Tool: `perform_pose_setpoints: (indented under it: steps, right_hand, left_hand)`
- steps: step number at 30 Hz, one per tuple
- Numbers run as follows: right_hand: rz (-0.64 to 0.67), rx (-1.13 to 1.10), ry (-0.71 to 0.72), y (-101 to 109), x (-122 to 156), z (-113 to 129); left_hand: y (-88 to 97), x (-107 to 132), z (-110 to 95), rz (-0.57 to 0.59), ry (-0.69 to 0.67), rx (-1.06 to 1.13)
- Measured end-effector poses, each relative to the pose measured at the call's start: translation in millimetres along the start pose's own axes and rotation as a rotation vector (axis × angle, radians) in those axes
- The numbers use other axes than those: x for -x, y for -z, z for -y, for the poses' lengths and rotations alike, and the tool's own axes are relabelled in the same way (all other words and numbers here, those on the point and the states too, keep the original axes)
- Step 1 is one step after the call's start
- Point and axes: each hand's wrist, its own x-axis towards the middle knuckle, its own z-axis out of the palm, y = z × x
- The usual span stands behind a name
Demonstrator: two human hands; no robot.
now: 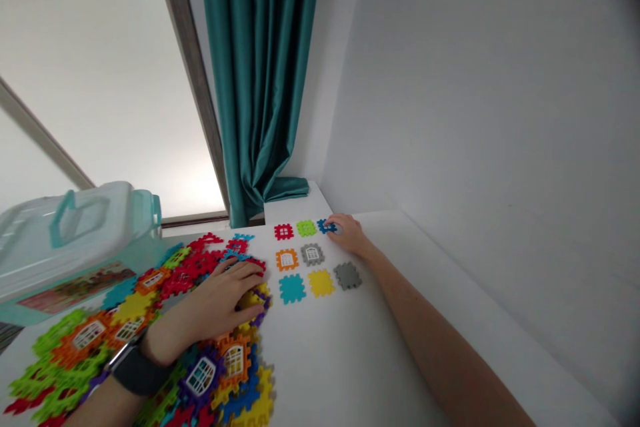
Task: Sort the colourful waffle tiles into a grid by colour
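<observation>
On the white table [325, 360] lies a grid of flat plastic puzzle tiles. A red tile [283, 231], a green tile [306, 228] and a blue tile [326, 226] form the far row. My right hand [349, 233] rests at the end of that row, its fingers closed on the blue tile. An orange tile [287, 259], two grey tiles [313, 254] [347, 275], a teal tile [292, 289] and a yellow tile [321, 283] fill the nearer rows. My left hand [225, 300] lies fingers-down on the heap of loose tiles [150, 333], with a dark watch on its wrist.
A clear storage box with a teal-handled lid [70, 233] stands at the left. A teal curtain [260, 80] hangs behind the table beside a window. White walls close in the far and right sides of the table.
</observation>
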Motion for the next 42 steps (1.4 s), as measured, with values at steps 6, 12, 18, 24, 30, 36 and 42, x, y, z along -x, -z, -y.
perform_pose_setpoints:
  steps: [6,12,18,24,30,36,42]
  right_hand:
    - [-0.012,-0.035,0.060,5,2,2]
    - [-0.015,-0.063,0.145,8,10,28]
    - [0.014,-0.099,0.260,4,23,79]
    - [0.092,-0.123,0.355,0,41,136]
    - [0.177,-0.163,0.408,0,55,182]
    - [0.219,-0.197,0.438,-5,66,218]
    - [0.217,-0.218,0.406,-15,80,243]
  left_hand:
    - [-2.0,1,2,-0.019,-0.006,-0.001]
    - [3.7,2,3,-0.045,0.002,0.004]
    - [18.8,12,4,-0.050,0.040,-0.029]
    - [27.0,33,7,-0.085,0.057,-0.039]
    - [28.7,65,10,-0.123,0.101,-0.057]
    - [28.8,100,10,-0.197,0.125,-0.078]
    - [22.0,122,6,-0.304,0.118,-0.078]
